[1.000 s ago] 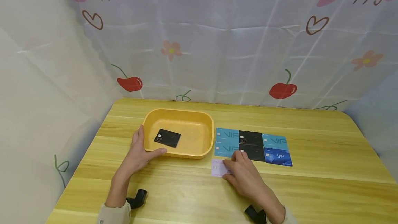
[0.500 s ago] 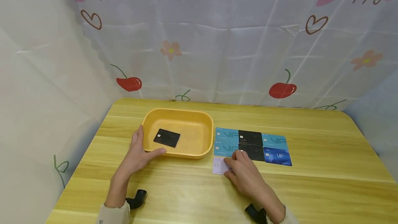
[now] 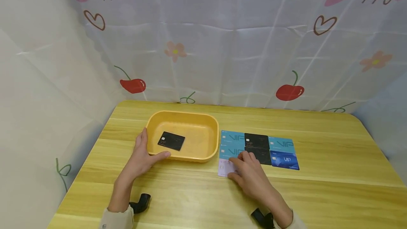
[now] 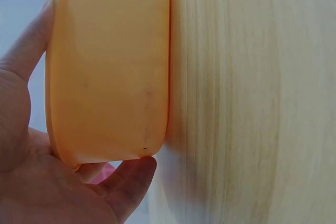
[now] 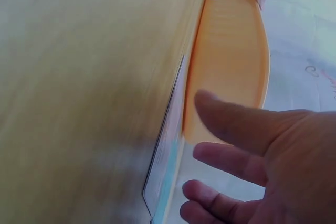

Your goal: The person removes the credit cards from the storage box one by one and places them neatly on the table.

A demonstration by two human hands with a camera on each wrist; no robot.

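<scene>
My left hand (image 3: 141,154) holds the near left corner of a yellow plastic bin (image 3: 194,158), thumb along the front rim and fingers at the left end. In the bin lies a black VIP card (image 3: 171,140). A lavender card (image 3: 224,168) lies flat on the table, just below a teal card (image 3: 229,151). Over its right part is my right hand (image 3: 252,179), which hides that side. In the right wrist view, the thumb and loosely bent fingers of this hand appear slightly apart from the card (image 5: 165,150), pinching nothing.
Other VIP cards lie edge to edge: a far teal card (image 3: 232,136), black cards (image 3: 256,140), a right teal card (image 3: 281,144) and a blue card (image 3: 284,160). Black wrist mounts (image 3: 141,203) sit at both wrists. A printed curtain (image 3: 222,45) hangs behind the wooden table (image 3: 190,200).
The lavender card has slid slightly away from the person and to the right, up against the teal card. The right fingers have lifted a little off it. The left hand and bin stay put.
</scene>
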